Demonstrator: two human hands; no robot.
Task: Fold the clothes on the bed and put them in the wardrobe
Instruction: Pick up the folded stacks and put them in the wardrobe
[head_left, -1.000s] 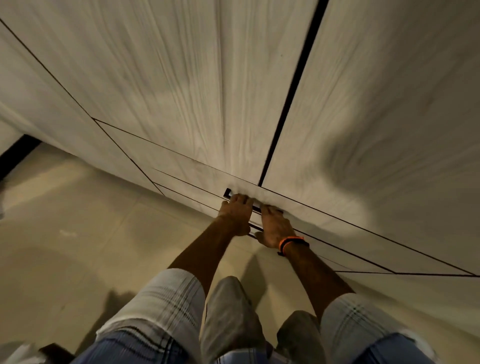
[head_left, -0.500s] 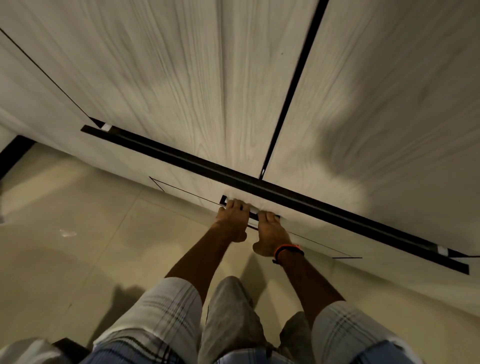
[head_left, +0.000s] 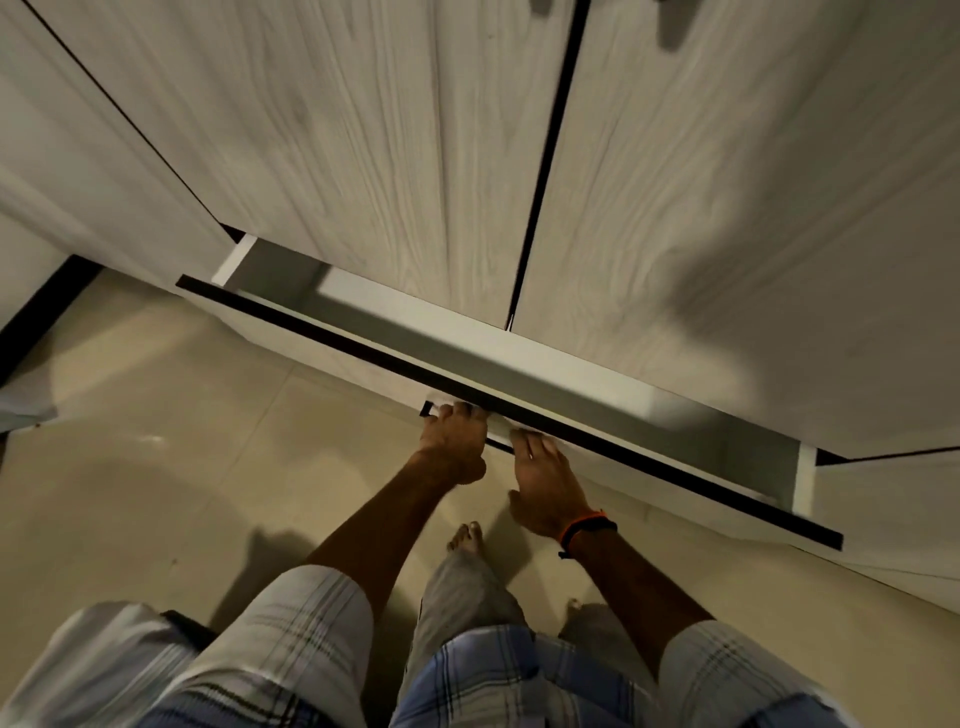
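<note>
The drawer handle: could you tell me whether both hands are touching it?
Touching. The head view shows the left hand and right hand with fingers curled over the drawer handle.

Wardrobe (head_left: 415, 156), pale wood-grain doors shut, dark seam between them. Drawer (head_left: 519, 358) below doors partly pulled out, dark strip along top edge of front; interior grey, contents not discernible. Left hand (head_left: 454, 441) and right hand (head_left: 545, 483) side by side, fingers curled over drawer handle (head_left: 428, 409). Orange wristband (head_left: 584, 525) on right wrist. Bare foot (head_left: 466, 538) on beige floor (head_left: 182, 467).
</note>
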